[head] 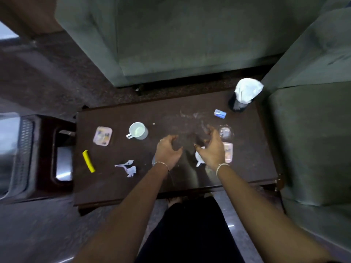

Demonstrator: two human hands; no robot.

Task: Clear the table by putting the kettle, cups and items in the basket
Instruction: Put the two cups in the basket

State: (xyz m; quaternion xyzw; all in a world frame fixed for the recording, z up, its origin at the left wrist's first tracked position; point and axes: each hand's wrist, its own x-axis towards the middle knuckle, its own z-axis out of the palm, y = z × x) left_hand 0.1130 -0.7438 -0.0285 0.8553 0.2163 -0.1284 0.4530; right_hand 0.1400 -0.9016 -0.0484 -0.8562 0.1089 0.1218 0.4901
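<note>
Both my hands hover over the middle of the dark brown table (247, 173). My left hand (168, 150) is open with fingers curled, holding nothing. My right hand (212, 149) is open above a white cup (199, 158), which it mostly hides, and beside a pink tray (228, 151). Another white cup (138, 130) stands left of centre, near a second pink tray (102, 136). A yellow comb-like item (88, 161) and crumpled paper (128, 168) lie at the front left. A glass ashtray (225, 132) and a small blue packet (220, 113) lie to the right.
A dark container with a white bag (245, 93) stands at the table's far right corner. A grey mesh basket (20, 154) sits on a dark stool (47, 149) left of the table. Green sofas (180, 38) border the far and right sides.
</note>
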